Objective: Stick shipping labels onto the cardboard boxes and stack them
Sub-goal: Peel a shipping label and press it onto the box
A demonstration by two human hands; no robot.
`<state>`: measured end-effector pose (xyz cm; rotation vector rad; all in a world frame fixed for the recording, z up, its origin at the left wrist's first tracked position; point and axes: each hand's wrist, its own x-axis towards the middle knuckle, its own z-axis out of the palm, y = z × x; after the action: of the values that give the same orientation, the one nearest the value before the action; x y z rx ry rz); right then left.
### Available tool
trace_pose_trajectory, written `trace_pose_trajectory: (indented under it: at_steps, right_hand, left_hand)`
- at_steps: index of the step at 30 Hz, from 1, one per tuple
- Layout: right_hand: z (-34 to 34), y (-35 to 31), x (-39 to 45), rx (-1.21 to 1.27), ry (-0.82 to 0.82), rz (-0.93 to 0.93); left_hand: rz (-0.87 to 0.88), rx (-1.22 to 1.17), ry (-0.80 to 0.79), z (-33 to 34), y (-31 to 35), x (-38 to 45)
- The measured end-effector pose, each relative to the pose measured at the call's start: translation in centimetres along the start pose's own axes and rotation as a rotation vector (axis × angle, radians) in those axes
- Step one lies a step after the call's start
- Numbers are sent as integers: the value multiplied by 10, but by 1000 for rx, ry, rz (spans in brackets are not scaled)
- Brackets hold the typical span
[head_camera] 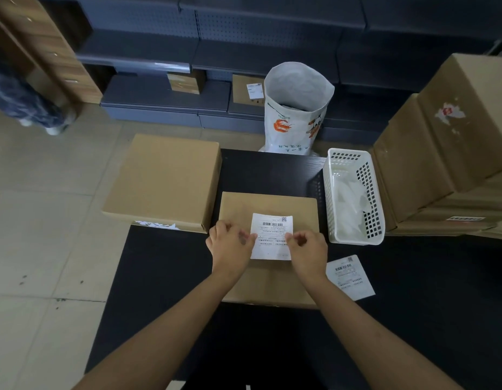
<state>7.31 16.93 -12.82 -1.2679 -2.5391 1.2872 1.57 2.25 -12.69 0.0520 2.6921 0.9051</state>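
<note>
The fingers [251, 237] of the left hand [230, 244] are curled and pinch the left edge of a label [272, 235], while the right hand [307, 247] has its fingers bent in on the label's right edge, so both hands hold the sheet from either side. The label lies over the top of a small box [268, 206] at the middle of the dark table [412, 333], barcode end away from the person; whether it is already stuck down or only held against the cardboard cannot be told. A second label [349, 277] lies loose on the table just right of the box. Beyond it stands a white basket [353, 159] with pale sheets inside, and a stack of flat cartons [441, 136] rises on the far right. A larger box [165, 178] sits at the left, overhanging the table's corner, with no label showing on its top. A white sack [297, 108] stands on the floor behind the table, and two more boxes sit on the dark shelves. The risk I see is a crooked or creased label: if one hand presses before the other, the sheet could skew or trap a bubble, and once the adhesive grips cardboard, lifting it may tear the surface. A sleeve or forearm could also sweep the loose label off the table.
</note>
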Motion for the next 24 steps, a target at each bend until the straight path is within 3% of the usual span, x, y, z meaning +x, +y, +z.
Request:
trace_pose_trajectory:
  at_steps: [15,21,24]
  right_hand:
    - [1,9,4,-191,-45,-80]
    - [2,6,1,-298,7,-120]
    - [4,2,-6,-297,81,-177]
  left_hand:
    - [51,136,55,9,-3,4]
    - [50,340,85,13,-4,5]
    - [230,357,168,13,-6,3]
